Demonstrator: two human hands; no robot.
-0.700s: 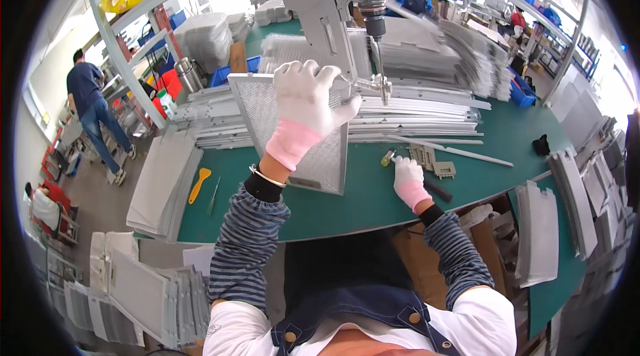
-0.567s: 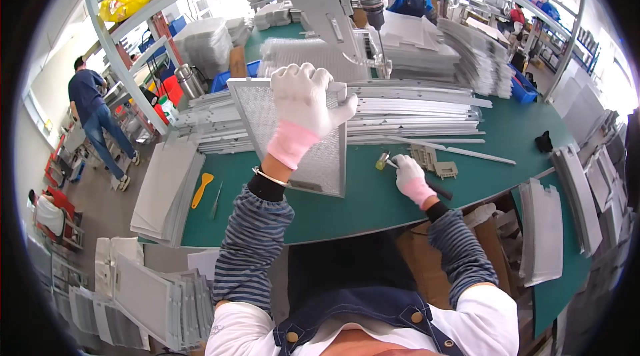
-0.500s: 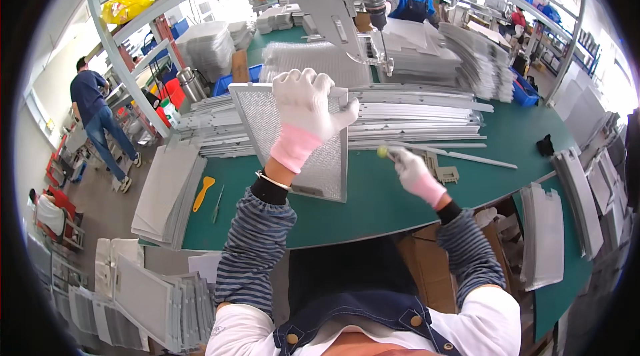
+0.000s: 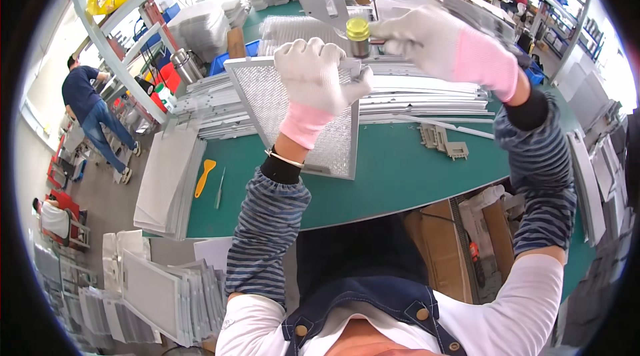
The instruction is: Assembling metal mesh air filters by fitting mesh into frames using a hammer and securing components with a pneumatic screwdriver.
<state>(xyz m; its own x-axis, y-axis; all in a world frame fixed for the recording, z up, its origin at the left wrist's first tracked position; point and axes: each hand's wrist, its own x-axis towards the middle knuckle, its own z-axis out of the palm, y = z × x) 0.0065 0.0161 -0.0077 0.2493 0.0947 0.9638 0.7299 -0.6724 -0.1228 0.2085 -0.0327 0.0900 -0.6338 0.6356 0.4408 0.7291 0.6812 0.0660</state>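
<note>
1 broad green table [image 4: 393, 183] spans the scene, with a heap of pale metal strips [image 4: 427, 97] lying across its far side. The framed mesh panel [image 4: 333, 143] is held tilted in front of the strips, near the middle of the table. It looks light for its area; its rim seems stiff, while the thin mesh would likely dent under a poke, so the rim is the sounder place to take hold, though smooth metal may slip a little. The left hand [image 4: 309, 69] grips its top edge, 4 fingers curled over and the thumb sticking out to the right. The right hand [image 4: 427, 43] is raised beside it, fingers closed on a small mallet [image 4: 358, 29], though the handle is too hidden to tell exactly where. The mallet's yellow-green-topped head looks dense, with most weight probably at that 1 end, so a firm hold on the handle suits it.
</note>
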